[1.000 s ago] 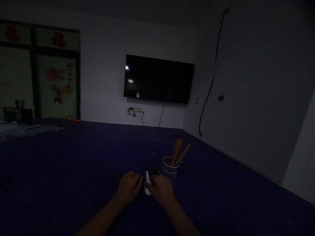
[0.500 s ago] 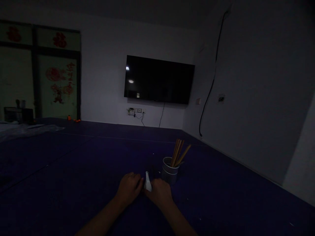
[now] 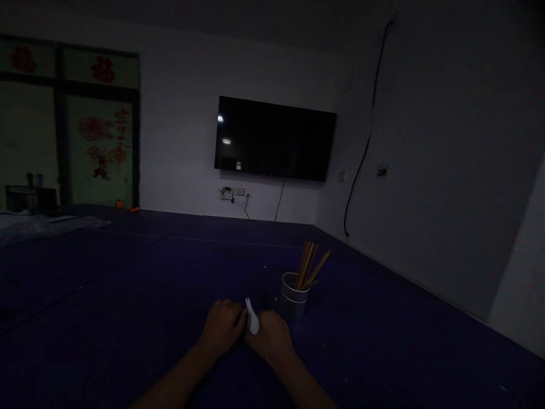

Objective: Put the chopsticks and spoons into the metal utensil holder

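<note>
Far left, a dark-framed glass door pasted with red paper cuttings (image 3: pixel 100 149) stands at the back of the dim room. From it a dark purple floor covering (image 3: pixel 128 295) runs out to where the person sits.

The left hand (image 3: pixel 223 326) rests knuckles up on that floor, fingers curled under. Its fingertips lie against the thing between the hands, but the light is too poor to tell whether they grip it.

That thing is a small white ceramic soup spoon (image 3: pixel 252 317). It lies in the narrow gap between the two hands and touches both. Its long axis runs away from the person, with the slim handle tip pointing forward and tilted a little left. The rounded bowl end sits nearer the body, against the right hand. It looks glossy, plain and unmarked, the brightest thing down there.

The right hand (image 3: pixel 270 336) is closed, and its thumb and forefinger appear to pinch the spoon at the bowl end. It is the nearer hand and seems to carry the spoon.

Just beyond and to the right stands a grey cylindrical metal cup (image 3: pixel 293 296) with wooden chopsticks (image 3: pixel 310 266) fanning out rightward. Something dark lies beside the cup, too dim to make out. Behind hangs a black flat television (image 3: pixel 275 138), and a black cable (image 3: pixel 361 159) trails down the right wall.
</note>
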Demonstrator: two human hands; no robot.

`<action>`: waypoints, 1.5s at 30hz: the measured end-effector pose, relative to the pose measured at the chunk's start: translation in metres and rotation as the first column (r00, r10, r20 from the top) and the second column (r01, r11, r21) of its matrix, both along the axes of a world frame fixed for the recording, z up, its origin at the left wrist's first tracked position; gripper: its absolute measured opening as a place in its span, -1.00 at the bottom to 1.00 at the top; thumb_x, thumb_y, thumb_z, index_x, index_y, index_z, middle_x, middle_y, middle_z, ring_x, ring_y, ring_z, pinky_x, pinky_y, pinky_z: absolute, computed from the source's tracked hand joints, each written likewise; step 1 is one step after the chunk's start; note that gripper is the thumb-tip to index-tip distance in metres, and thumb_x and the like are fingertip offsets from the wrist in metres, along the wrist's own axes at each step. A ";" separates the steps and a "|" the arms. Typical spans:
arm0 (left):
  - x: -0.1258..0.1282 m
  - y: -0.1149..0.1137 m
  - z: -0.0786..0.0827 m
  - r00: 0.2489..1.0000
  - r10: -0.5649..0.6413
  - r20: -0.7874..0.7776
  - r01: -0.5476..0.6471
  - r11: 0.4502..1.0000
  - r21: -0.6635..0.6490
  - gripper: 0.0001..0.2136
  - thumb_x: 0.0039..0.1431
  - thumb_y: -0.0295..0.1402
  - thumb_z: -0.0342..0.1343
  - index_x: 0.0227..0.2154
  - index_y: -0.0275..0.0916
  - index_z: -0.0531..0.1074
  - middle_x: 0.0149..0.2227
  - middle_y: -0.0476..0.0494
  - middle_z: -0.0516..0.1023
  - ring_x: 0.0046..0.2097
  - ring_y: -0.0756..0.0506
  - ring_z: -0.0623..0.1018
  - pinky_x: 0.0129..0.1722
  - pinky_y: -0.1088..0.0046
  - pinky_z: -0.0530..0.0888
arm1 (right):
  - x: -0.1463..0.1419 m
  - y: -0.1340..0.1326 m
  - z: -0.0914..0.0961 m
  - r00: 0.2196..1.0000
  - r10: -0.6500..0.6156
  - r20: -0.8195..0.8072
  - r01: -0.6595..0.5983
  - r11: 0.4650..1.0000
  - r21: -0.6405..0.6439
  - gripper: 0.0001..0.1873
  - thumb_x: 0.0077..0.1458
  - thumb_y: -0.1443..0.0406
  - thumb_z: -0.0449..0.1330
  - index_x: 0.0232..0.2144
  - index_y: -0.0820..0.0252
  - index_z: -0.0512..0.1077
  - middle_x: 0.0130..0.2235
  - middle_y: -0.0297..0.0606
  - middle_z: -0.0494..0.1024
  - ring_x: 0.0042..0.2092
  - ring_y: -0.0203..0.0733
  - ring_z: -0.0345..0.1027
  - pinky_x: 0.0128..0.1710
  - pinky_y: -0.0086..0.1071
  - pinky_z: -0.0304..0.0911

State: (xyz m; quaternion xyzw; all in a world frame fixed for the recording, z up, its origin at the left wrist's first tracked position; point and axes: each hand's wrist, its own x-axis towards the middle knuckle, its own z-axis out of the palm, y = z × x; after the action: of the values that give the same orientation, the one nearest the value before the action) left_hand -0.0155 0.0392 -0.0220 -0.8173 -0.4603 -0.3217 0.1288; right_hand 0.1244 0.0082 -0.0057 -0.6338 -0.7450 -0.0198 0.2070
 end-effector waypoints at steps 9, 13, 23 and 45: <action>0.000 -0.002 0.001 0.994 -0.007 0.106 0.007 1.000 -0.004 -0.63 0.28 -0.23 -0.18 -0.47 -0.23 0.47 -0.46 -0.14 0.54 -0.39 -0.09 0.48 -0.36 0.39 0.32 | 0.006 0.002 0.005 0.991 0.045 -0.124 -0.044 0.999 0.017 -0.73 0.01 0.18 0.10 -0.32 0.19 0.50 -0.37 -0.15 0.60 -0.30 -0.12 0.49 -0.37 -0.44 0.20; -0.001 -0.003 0.004 0.975 -0.100 0.199 0.101 0.995 0.007 -0.63 0.28 -0.19 -0.17 -0.47 -0.23 0.45 -0.48 -0.10 0.52 -0.41 -0.06 0.48 -0.40 0.44 0.35 | 0.004 0.000 0.007 0.978 0.153 -0.143 -0.141 0.986 0.088 -0.77 0.01 0.26 0.08 -0.28 0.15 0.46 -0.44 -0.28 0.58 -0.39 -0.20 0.48 -0.41 -0.47 0.19; -0.005 -0.003 0.002 0.951 -0.264 0.160 0.212 0.936 0.282 -0.71 0.26 -0.36 -0.18 -0.43 -0.23 0.43 -0.45 -0.15 0.52 -0.38 -0.07 0.48 -0.33 0.37 0.44 | 0.005 0.000 -0.003 0.878 0.459 -0.134 -0.389 0.849 0.357 -0.33 -0.08 0.39 0.08 0.15 0.21 0.21 -0.14 -0.14 0.55 -0.18 -0.15 0.45 -0.19 -0.32 0.34; -0.001 -0.004 0.001 0.977 -0.212 -0.006 0.206 0.940 0.272 -0.72 0.28 -0.34 -0.13 -0.51 -0.22 0.35 -0.53 -0.06 0.45 -0.45 -0.03 0.41 -0.41 0.43 0.33 | 0.049 -0.001 0.035 0.643 0.166 -0.748 0.461 0.696 0.550 -0.55 0.13 0.01 -0.02 -0.22 0.25 0.40 -0.25 -0.06 0.56 -0.24 -0.08 0.45 -0.26 -0.31 0.29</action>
State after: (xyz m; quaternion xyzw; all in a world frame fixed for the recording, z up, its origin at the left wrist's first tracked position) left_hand -0.0170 0.0351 -0.0213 -0.8324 -0.3240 -0.4030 0.1993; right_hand 0.1732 0.0072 0.0298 -0.5181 -0.4633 -0.0557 0.7168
